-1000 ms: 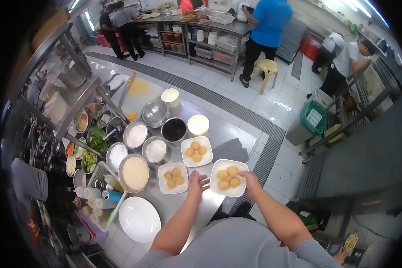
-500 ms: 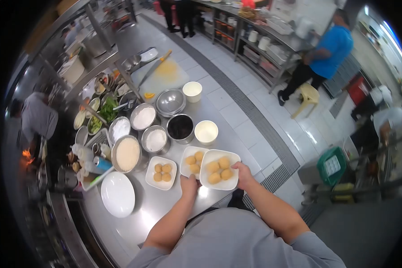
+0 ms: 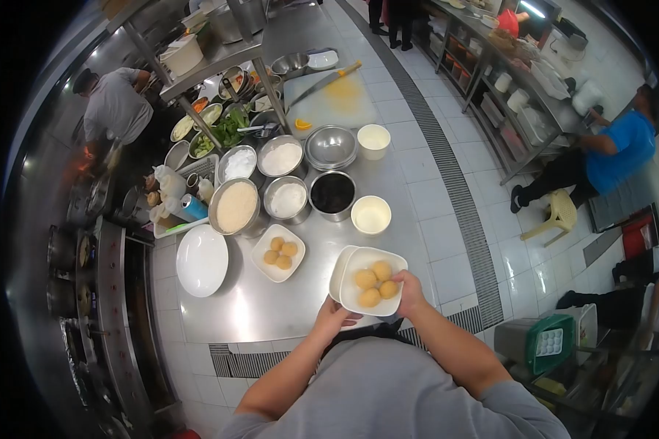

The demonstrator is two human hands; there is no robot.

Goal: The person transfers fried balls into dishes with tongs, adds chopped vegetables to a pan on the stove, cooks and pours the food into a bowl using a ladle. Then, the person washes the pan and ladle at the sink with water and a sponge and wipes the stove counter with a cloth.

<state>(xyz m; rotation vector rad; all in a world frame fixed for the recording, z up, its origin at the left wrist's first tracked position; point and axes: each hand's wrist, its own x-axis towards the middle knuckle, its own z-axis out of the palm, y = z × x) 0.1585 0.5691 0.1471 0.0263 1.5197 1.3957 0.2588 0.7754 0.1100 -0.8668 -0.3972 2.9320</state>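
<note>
My right hand (image 3: 413,293) is closed on the rim of a white square bowl (image 3: 350,298) holding several golden crumbed balls (image 3: 381,271). Under its left side is a second white bowl (image 3: 337,275), mostly covered, with its contents hidden. My left hand (image 3: 334,315) grips the near edge of that lower bowl, its fingers partly beneath. Both bowls are at the front edge of the steel counter (image 3: 307,252). To their left, a third white square bowl (image 3: 257,252) with similar crumbed balls stands on the counter.
A white oval plate (image 3: 202,260) lies at the left. Behind are metal tubs of crumbs (image 3: 236,205), white powder (image 3: 286,198) and dark liquid (image 3: 332,194), plus cream-coloured tubs (image 3: 371,215). A knife (image 3: 322,89) rests on a cutting board (image 3: 351,111). A person in blue (image 3: 621,152) sits right.
The bowl in my right hand has moved left over the one in my left hand and now hides its balls. My view has turned, shifting the counter's things up and right.
</note>
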